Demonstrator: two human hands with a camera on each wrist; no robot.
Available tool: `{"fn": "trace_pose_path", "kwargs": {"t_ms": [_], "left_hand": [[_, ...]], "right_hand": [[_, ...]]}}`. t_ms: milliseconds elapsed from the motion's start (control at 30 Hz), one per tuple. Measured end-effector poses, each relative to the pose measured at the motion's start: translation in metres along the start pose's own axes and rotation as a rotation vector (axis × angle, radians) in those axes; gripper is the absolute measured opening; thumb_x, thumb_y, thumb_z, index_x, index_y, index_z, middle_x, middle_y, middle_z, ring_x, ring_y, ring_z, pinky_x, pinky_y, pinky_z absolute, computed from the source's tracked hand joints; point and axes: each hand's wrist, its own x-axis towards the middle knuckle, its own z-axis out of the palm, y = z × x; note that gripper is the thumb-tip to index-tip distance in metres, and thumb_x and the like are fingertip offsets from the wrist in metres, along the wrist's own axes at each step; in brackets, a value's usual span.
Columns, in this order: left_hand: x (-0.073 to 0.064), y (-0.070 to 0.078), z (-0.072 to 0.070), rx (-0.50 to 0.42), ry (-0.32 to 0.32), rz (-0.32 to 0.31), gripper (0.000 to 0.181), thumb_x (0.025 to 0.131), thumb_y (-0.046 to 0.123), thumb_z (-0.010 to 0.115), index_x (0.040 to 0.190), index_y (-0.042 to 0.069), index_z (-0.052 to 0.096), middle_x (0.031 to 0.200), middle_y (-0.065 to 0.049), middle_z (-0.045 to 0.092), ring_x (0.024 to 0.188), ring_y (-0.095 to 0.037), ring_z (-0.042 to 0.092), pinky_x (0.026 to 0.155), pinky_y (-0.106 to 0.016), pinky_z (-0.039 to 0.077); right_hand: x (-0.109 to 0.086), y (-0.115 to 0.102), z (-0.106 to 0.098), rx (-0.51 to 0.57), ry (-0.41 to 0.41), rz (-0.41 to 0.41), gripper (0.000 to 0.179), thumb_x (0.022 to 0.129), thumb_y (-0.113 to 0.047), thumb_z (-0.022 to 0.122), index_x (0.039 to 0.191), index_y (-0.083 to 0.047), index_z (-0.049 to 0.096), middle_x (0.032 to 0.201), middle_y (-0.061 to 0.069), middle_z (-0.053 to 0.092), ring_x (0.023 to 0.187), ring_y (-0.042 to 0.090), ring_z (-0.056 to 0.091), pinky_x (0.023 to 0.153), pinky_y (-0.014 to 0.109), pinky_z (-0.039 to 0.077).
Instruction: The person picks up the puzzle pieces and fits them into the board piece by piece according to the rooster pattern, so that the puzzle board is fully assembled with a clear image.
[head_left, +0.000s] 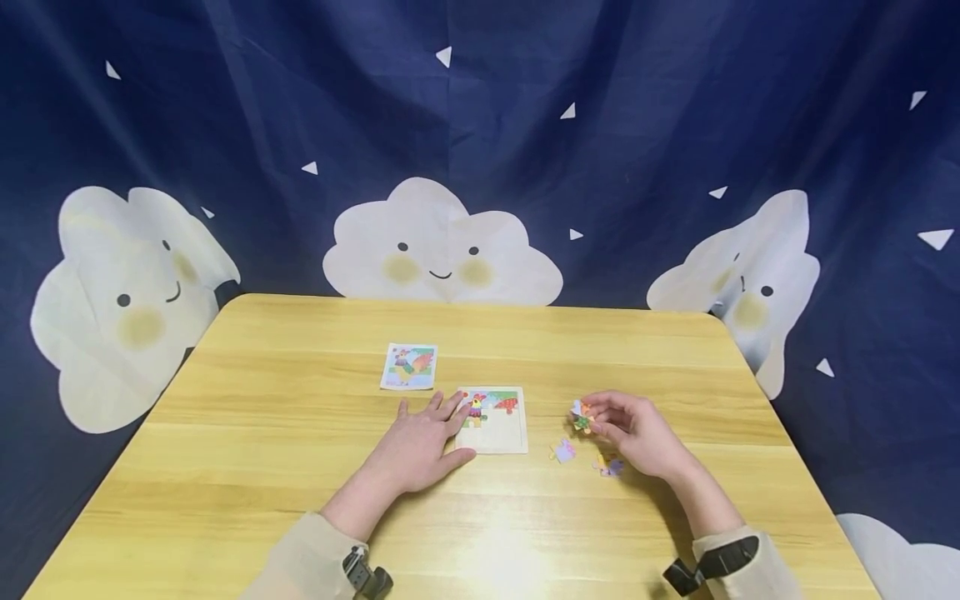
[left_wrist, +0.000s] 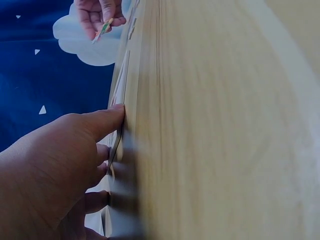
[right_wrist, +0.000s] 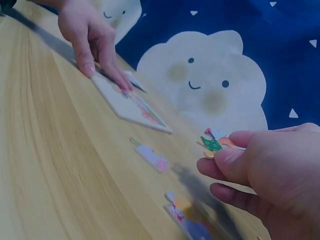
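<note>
Between thumb and fingers, my right hand (head_left: 636,429) pinches a jigsaw puzzle piece (right_wrist: 212,144) with green, orange and pale patches, held above the table. My left hand (head_left: 422,446) lies with fingers spread at the left side of the puzzle board (head_left: 502,435), its fingertips touching the board's edge. Along the board's top and left, placed pieces show part of a colourful bird; the lower right is bare white. Two loose pieces lie near the right hand: a lilac one (head_left: 564,451) and a yellow and purple one (head_left: 609,465).
A square picture card (head_left: 409,367) with a bird lies behind the left hand. All of it is on a light wooden table (head_left: 300,342). A dark blue curtain (head_left: 480,108) with clouds hangs behind the far edge.
</note>
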Motion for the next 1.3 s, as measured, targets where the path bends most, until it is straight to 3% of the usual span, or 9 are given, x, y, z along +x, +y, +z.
{"fn": "trace_pose_path", "kwargs": {"t_ms": [633,867,1133,1300], "left_hand": [[-0.001,0.000,0.001,-0.013,0.006,-0.004,0.077,0.104,0.064,0.053,0.162,0.014,0.046,0.171,-0.001,0.033,0.154,-0.037,0.034,0.109,-0.082,0.027],[-0.001,0.000,0.001,-0.008,0.010,-0.004,0.077,0.104,0.064,0.052,0.162,0.014,0.045,0.171,-0.001,0.032,0.154,-0.036,0.033,0.110,-0.081,0.027],[-0.002,-0.001,0.002,-0.014,0.014,-0.007,0.076,0.104,0.063,0.052,0.162,0.014,0.045,0.171,-0.001,0.032,0.154,-0.037,0.033,0.111,-0.081,0.025],[-0.001,0.000,0.001,-0.017,0.011,-0.004,0.076,0.105,0.063,0.052,0.163,0.014,0.044,0.171,-0.002,0.031,0.154,-0.037,0.032,0.110,-0.082,0.025]], "right_hand": [[0.021,-0.016,0.033,0.005,-0.024,-0.019,0.031,0.094,0.000,0.078,0.123,-0.007,0.072,0.097,0.002,0.072,0.082,0.021,0.067,0.071,0.029,0.057],[0.027,-0.024,0.043,0.017,-0.047,-0.028,0.031,0.094,0.000,0.078,0.124,-0.005,0.071,0.098,0.003,0.072,0.079,0.022,0.066,0.065,0.028,0.056],[0.035,-0.026,0.060,0.019,-0.058,-0.052,0.030,0.094,-0.001,0.079,0.123,-0.003,0.072,0.098,0.007,0.072,0.080,0.021,0.064,0.070,0.028,0.054],[0.042,-0.030,0.070,0.003,-0.071,-0.059,0.030,0.093,0.000,0.078,0.122,-0.002,0.071,0.096,0.005,0.071,0.076,0.017,0.062,0.065,0.026,0.053]]}}
